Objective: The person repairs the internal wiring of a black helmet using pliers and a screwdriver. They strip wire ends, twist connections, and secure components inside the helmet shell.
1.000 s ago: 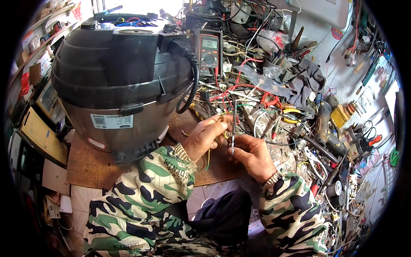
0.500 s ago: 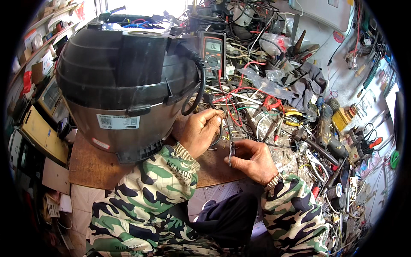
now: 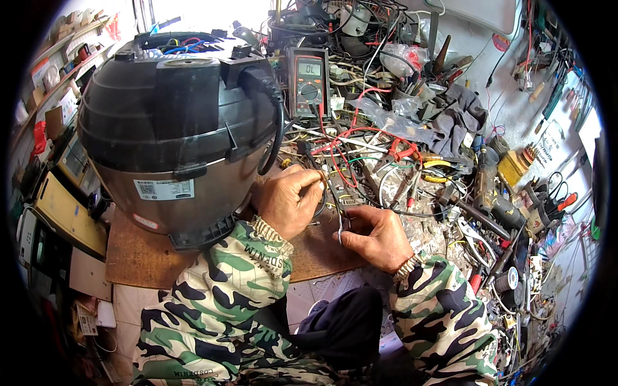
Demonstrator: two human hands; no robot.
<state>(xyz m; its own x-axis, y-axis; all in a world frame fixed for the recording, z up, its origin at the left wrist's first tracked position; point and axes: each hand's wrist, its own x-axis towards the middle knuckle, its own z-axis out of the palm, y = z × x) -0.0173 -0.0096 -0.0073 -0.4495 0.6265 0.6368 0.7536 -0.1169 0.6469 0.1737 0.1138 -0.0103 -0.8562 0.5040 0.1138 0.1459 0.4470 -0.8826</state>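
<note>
A thumb-and-finger pinch closes my left hand (image 3: 290, 199), just right of the large black and brown-grey appliance (image 3: 180, 122). Whatever small piece sits in that pinch is too small to make out. My right hand (image 3: 378, 237) is closed around a slim, dark metal tool (image 3: 340, 222) resembling tweezers. Its shiny lower end shows by the thumb, and its narrow end points up toward the left fingertips. Both hands are over the front part of the brown wooden board (image 3: 322, 259).
Behind my hands a multimeter (image 3: 309, 83) stands with red leads trailing from it. Cables, yellow-handled pliers (image 3: 438, 174), a grey cloth (image 3: 460, 119) and a solder spool (image 3: 507, 278) crowd the bench to the right. Shelves with boxes line the left side.
My left hand has shifted slightly left, and the right hand a little up and left, still holding the tool. The whole view has also shifted slightly.
</note>
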